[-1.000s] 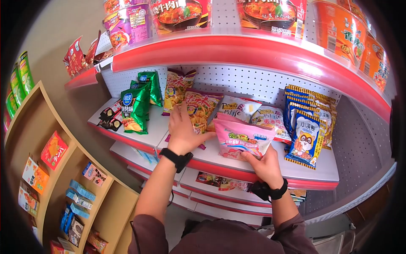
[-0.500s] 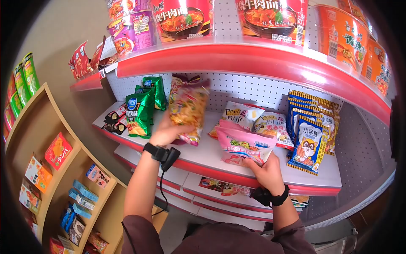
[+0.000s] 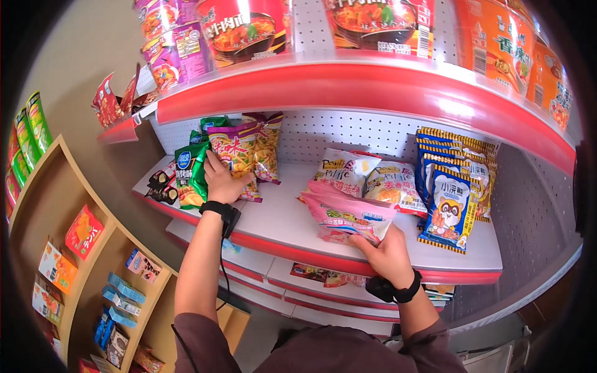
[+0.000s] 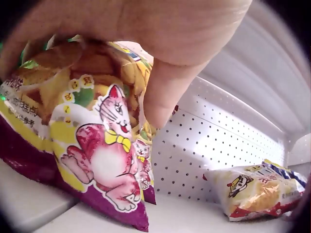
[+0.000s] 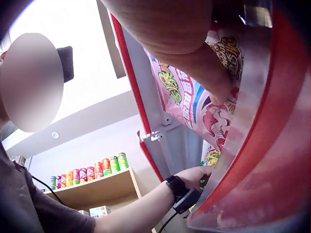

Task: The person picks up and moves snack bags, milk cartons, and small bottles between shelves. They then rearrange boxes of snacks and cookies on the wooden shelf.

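Note:
My left hand (image 3: pixel 225 181) rests against a purple-and-yellow snack bag (image 3: pixel 235 147), fingers straight along its left side and thumb spread across the front. In the left wrist view this bag (image 4: pixel 104 145), printed with a pink cat, stands on the shelf under the hand. Another bag of its kind (image 3: pixel 267 149) stands just behind it, to the right. Green chip bags (image 3: pixel 186 174) are close on the left. My right hand (image 3: pixel 393 252) holds a pink snack bag (image 3: pixel 348 214) by its lower right corner, thumb over the front. The right wrist view shows the pink bag (image 5: pixel 180 97) beneath that hand.
White-and-red snack bags (image 3: pixel 392 186) lie behind the pink one, with blue bags (image 3: pixel 449 205) upright at the right. An upper shelf with a red edge (image 3: pixel 348 90) overhangs, carrying noodle tubs. A wooden rack (image 3: pixel 112 236) stands at the left.
My left hand gripped the purple-and-yellow bag, lifted it and moved it left; it now stands beside the green bags. The right hand has kept hold of the pink bag with little movement.

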Demonstrator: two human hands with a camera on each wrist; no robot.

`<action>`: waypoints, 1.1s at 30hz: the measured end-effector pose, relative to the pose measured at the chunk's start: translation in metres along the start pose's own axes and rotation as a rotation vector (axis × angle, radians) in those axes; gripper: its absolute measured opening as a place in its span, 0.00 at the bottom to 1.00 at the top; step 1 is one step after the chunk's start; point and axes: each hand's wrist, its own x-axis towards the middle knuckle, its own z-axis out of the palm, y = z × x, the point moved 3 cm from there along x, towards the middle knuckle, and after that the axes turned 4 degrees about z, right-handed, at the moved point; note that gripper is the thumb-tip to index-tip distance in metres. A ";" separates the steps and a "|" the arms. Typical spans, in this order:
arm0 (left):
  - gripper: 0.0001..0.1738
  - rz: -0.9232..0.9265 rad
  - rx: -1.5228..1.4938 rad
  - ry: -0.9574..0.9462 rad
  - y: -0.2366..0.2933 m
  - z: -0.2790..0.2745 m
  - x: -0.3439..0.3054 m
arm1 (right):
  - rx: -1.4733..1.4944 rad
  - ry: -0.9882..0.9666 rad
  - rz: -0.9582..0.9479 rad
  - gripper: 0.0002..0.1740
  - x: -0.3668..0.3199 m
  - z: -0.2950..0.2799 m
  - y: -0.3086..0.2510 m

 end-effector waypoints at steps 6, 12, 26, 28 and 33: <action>0.76 0.078 0.159 -0.014 0.020 0.001 -0.006 | -0.008 0.033 0.014 0.25 -0.001 0.000 0.001; 0.60 0.571 -0.097 0.042 0.088 -0.009 -0.030 | -0.084 -0.047 -0.208 0.22 -0.004 -0.001 -0.013; 0.68 0.445 -0.382 -0.627 0.190 0.082 -0.038 | -0.062 -0.121 -0.243 0.25 -0.003 -0.002 -0.020; 0.75 0.395 -0.231 -0.639 0.190 0.098 -0.037 | -0.064 -0.126 -0.232 0.25 -0.003 -0.002 -0.019; 0.78 0.237 -0.126 -0.707 0.181 0.106 -0.034 | -0.084 -0.131 -0.198 0.25 -0.004 -0.001 -0.015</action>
